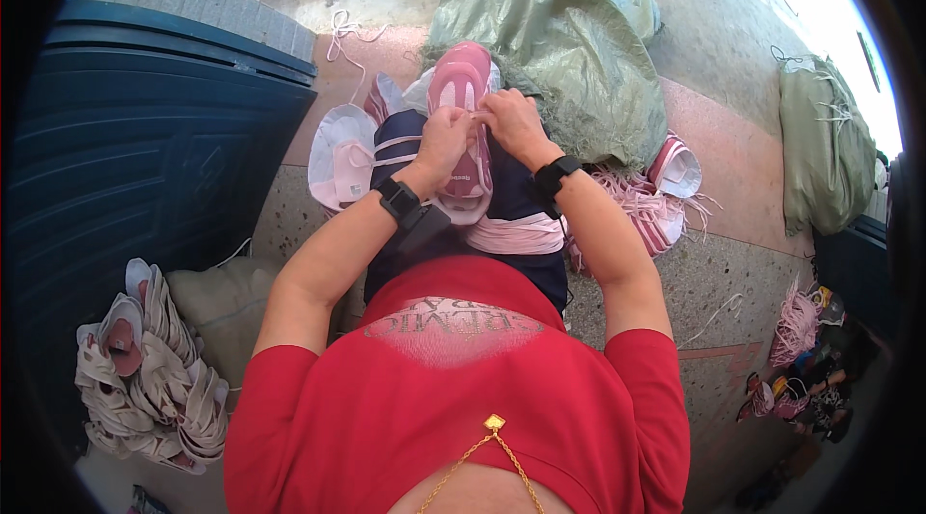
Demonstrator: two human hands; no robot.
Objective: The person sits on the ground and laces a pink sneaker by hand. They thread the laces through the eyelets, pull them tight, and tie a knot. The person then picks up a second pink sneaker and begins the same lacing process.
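Shoe upper [467,165] pink w/ pale overlays; L fingers [453,119], R fingers [497,105] pinched closed, contents unclear.

Two hands [448,143] [516,126]; one held shoe upper [465,176]; two green sacks [559,32] [820,152]

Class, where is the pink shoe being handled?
In the head view, the pink shoe is above centre, over the dark trousers, under the left hand and right hand, with the green sack beyond to its right.

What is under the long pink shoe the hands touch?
Dark navy cloth trousers and white material show beside the long pink shoe; what lies directly beneath is covered.
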